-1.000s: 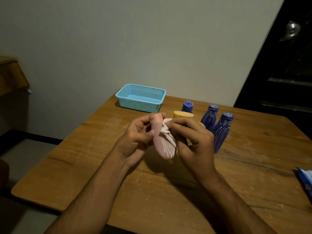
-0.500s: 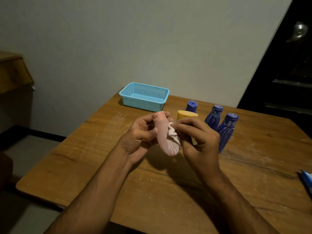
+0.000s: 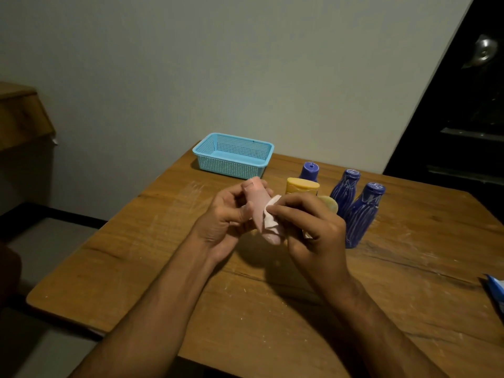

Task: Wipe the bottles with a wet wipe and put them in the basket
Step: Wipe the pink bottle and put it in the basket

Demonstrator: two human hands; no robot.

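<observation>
A blue basket (image 3: 233, 155) is sitting at the far left of the wooden table (image 3: 169, 241), near the wall. In front of it, the left hand (image 3: 226, 222) is gripping a pink bottle (image 3: 259, 203) above the table, fingers curled round it. The right hand (image 3: 313, 230) is pinching a white wipe (image 3: 271, 216) against the bottle's side. Behind the hands, a yellow bottle (image 3: 301, 186) and 3 blue bottles (image 3: 361, 214) are standing close together. A blue packet (image 3: 496, 291) is lying at the table's right edge.
</observation>
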